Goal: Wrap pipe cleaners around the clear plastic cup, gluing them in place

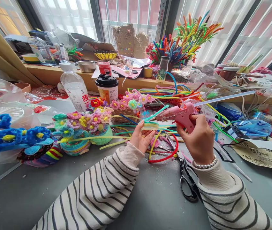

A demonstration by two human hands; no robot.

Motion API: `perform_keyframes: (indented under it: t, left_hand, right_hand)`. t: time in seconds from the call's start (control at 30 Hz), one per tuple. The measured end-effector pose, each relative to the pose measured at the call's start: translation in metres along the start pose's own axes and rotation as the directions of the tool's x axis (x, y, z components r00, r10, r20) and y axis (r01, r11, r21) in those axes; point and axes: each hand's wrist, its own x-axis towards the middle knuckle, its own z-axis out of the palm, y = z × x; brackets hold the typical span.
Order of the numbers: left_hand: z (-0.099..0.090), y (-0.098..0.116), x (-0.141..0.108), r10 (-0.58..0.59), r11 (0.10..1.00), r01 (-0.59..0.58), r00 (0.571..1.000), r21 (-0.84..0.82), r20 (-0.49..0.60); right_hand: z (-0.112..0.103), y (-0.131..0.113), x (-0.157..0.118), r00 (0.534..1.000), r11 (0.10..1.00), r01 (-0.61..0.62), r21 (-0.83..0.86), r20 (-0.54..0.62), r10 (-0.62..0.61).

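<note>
I see my left hand (140, 139) with its thumb and fingers bent around a small round cup (149, 126), holding it up over the gray table (155, 201). The cup has yellow fuzzy string around its lower part. A mint green fuzzy stick (160, 111) pokes out from it, up and to the right. My right hand (199, 137) has its fingers curled tight around the handle of a pink glue gun (184, 114). The gun's tip points left, close to the cup; I can't tell if it touches. A long clear glue stick (225, 98) comes out the back. Black scissors (188, 183) lie under my right wrist, and a red fuzzy stick (166, 160) curves on the table between my hands. To the left sit pots of fuzzy flowers (100, 118), with a water bottle (75, 84) and a paper coffee cup (107, 89) behind them.
</note>
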Motion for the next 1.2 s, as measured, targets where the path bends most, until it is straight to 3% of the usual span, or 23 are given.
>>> perform_keyframes:
  t: [1.2]
  left_hand:
    - [0.0037, 0.002, -0.0035, -0.005, 0.999, 0.004, 1.0, -0.036, -0.024]
  right_hand:
    - [-0.0035, 0.0064, 0.0011, 0.993, 0.994, 0.107, -0.027, -0.053, -0.108]
